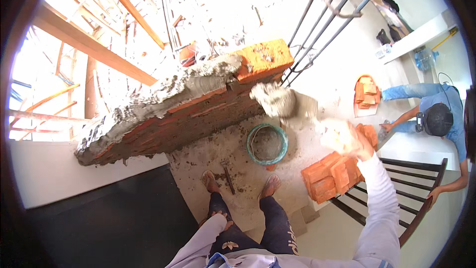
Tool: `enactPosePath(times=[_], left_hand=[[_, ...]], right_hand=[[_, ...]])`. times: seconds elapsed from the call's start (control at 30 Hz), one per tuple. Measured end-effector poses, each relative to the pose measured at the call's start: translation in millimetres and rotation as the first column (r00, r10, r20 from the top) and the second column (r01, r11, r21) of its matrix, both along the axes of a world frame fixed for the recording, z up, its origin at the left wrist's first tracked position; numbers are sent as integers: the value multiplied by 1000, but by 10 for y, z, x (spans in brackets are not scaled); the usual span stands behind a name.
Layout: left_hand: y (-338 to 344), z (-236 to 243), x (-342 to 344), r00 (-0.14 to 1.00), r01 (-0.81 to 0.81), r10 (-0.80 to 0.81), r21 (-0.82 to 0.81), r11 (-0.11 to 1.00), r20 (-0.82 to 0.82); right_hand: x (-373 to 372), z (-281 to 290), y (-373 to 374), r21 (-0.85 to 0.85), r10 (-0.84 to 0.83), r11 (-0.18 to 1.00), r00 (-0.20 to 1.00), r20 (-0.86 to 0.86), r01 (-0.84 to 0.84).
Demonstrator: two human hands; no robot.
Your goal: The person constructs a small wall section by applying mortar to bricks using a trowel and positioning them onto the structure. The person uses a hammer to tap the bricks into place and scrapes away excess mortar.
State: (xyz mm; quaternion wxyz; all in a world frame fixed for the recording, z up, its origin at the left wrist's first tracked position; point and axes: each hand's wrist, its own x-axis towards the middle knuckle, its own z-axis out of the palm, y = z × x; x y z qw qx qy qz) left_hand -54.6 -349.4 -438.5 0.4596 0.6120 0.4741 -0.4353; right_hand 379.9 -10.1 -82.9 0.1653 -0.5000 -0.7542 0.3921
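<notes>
My right hand (347, 141), smeared by motion, is closed on a trowel (306, 110) held out to the right of the wall's end. A thick lump of wet grey mortar (271, 100) rides on the blade's left side. Below and left of it runs a low brick wall (178, 129), topped with rough mortar (188, 82). One orange brick (266, 59) lies on the wall's right end, beside upright steel bars (322, 25). My left hand (221, 218) rests on my left thigh with its fingers apart, holding nothing.
A round green tub (267, 144) of mortar stands before my feet, with a hammer (228, 177) on the floor nearby. Orange bricks (329, 173) are stacked at right beside a dark railing (421, 208). Another person (436, 114) crouches beyond. Wooden beams (94, 44) slant at left.
</notes>
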Motion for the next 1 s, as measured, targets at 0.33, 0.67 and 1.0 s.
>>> enactPosePath(times=[0.33, 0.67, 1.0], left_hand=[[-353, 229, -33, 983, -183, 185, -111, 977, 6], [-98, 333, -435, 921, -380, 377, 10, 925, 100], [44, 340, -974, 946, -301, 285, 93, 949, 155]], right_hand=[[-428, -33, 866, 770, -299, 638, 925, 234, 12], [-1339, -249, -57, -664, -635, 722, 568, -524, 193], [-2330, -1031, -497, -538, -576, 814, 431, -695, 220]])
